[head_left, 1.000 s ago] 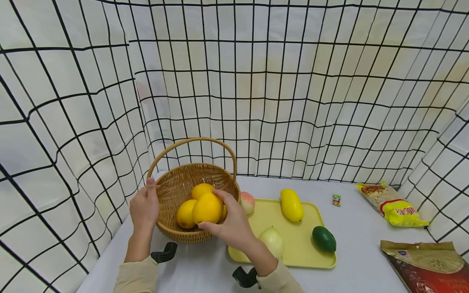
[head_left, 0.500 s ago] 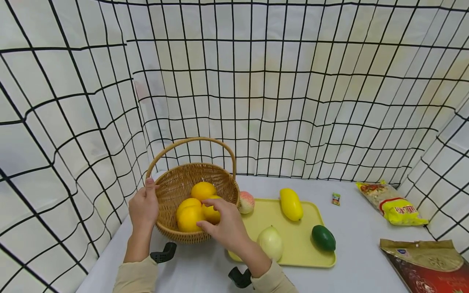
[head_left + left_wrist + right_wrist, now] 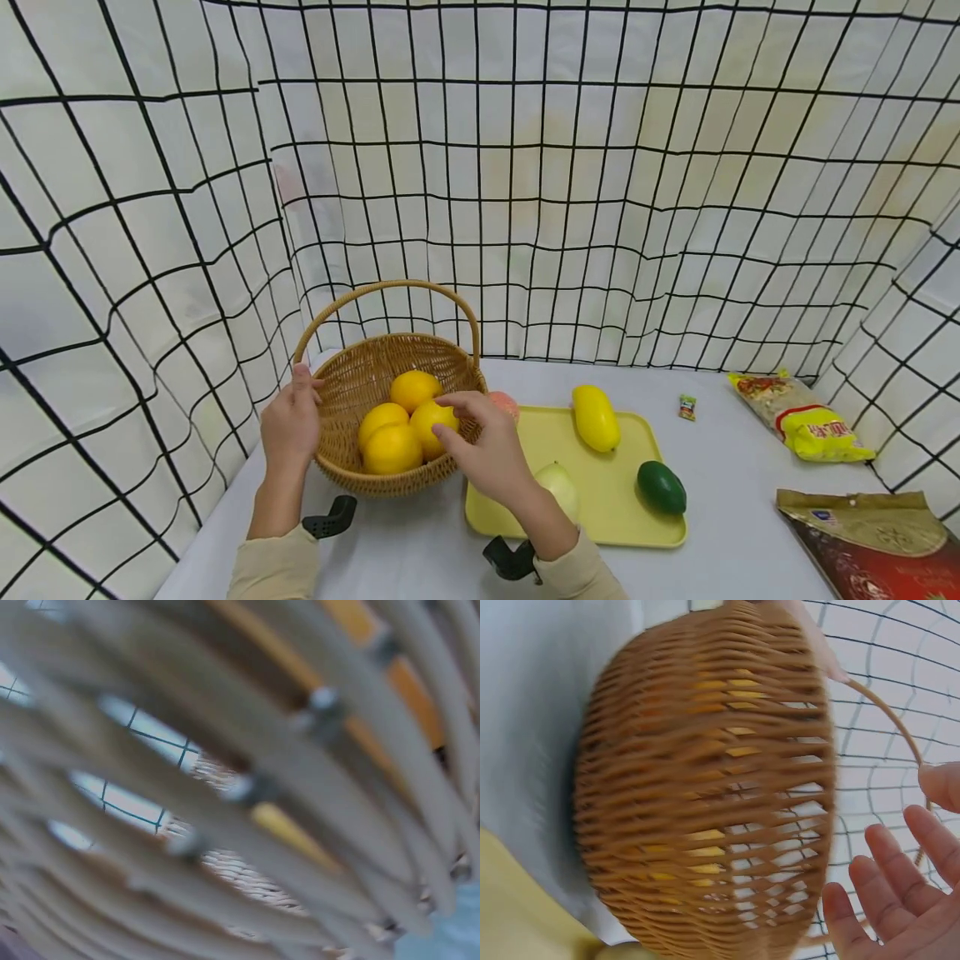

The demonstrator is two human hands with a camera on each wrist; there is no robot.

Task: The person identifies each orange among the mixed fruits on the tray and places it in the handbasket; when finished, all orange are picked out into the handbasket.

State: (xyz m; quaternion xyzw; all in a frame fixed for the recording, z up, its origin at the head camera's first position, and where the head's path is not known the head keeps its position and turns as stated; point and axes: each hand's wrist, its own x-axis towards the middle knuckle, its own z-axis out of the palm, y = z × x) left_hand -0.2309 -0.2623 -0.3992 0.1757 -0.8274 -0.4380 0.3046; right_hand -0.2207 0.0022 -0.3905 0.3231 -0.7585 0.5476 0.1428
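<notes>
A wicker basket (image 3: 405, 483) with a tall arched handle tilts toward me on the left of the table. Several yellow lemons (image 3: 393, 450) lie inside it. My left hand (image 3: 288, 421) grips the basket's left rim by the handle's base, thumb on top. Over the right front rim hovers my right hand (image 3: 491, 450), fingers spread and nothing in them. In the right wrist view its loosely bent fingers (image 3: 892, 877) stand apart from the basket weave (image 3: 712, 772). Close, blurred wicker (image 3: 225, 787) fills the left wrist view, a bit of yellow showing through.
Right of the basket, a yellow tray (image 3: 622, 533) holds a mango (image 3: 596, 418), an avocado (image 3: 661, 488) and a pale pear (image 3: 558, 487), partly hidden. A peach (image 3: 505, 405) sits behind. Farther right are a small candy packet (image 3: 687, 407), a yellow snack bag (image 3: 806, 421) and a red-gold bag (image 3: 877, 542).
My right hand has let go of a lemon, which now rests at the front of the basket. That hand has since drawn back to the right. The left hand keeps its grip.
</notes>
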